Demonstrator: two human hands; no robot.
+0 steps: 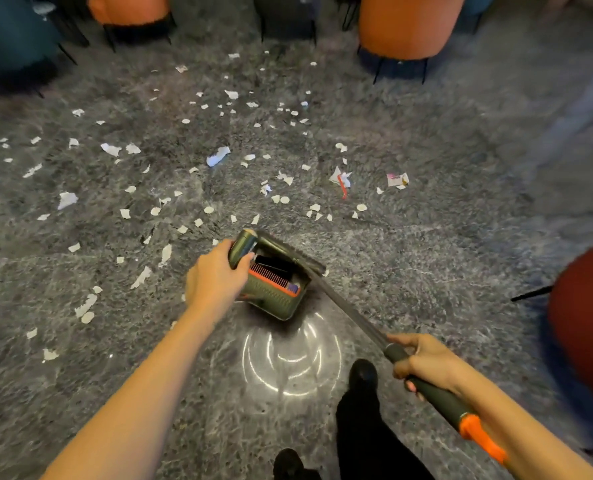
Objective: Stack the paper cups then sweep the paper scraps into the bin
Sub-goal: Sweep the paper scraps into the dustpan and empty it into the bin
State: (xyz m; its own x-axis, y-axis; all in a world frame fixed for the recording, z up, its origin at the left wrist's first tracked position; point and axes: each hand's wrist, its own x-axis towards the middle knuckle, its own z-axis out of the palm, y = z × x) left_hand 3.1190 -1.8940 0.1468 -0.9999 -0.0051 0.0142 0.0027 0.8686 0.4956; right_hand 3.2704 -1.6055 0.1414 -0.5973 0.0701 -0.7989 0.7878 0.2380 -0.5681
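Several white paper scraps [215, 156] lie scattered over the grey marbled floor ahead of me. A dark green dustpan [277, 296] with an orange comb edge stands on the floor in the middle. My left hand [215, 271] grips the dustpan's thick green handle [243, 247] at its top. My right hand [426, 367] is closed around the broom's long dark handle [350, 313], which runs from the orange-tipped end at lower right up to the dustpan. The broom head [288, 252] sits at the dustpan's far rim. No paper cups are in view.
Orange chairs [409, 26] and a teal chair [7, 36] on thin black legs stand along the far side. A dark red seat [586, 323] bulges in at the right. My black shoes [362, 375] are near the bottom, beside a bright light reflection on the floor.
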